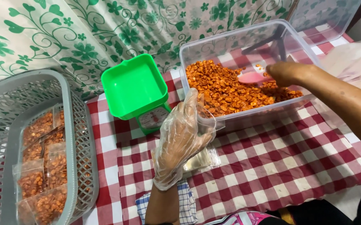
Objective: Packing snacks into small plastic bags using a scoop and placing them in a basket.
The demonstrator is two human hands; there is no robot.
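Note:
My left hand (pixel 180 137), in a thin clear plastic glove, holds a small clear plastic bag (pixel 205 121) up against the near wall of a clear plastic box (pixel 247 37). The box holds orange-brown fried corn kernels (pixel 226 89). My bare right hand (pixel 286 73) reaches into the box from the right and grips a pink scoop (pixel 251 77) lying on the kernels. A few more empty clear bags (pixel 201 160) lie on the cloth under my left hand.
A green kitchen scale (pixel 136 89) with a square pan stands left of the box. A grey mesh basket (pixel 74 137) at the left holds several filled snack bags (pixel 43 166). A red-and-white checked cloth (pixel 272 166) covers the surface; a leaf-patterned sheet (pixel 84 37) lies behind.

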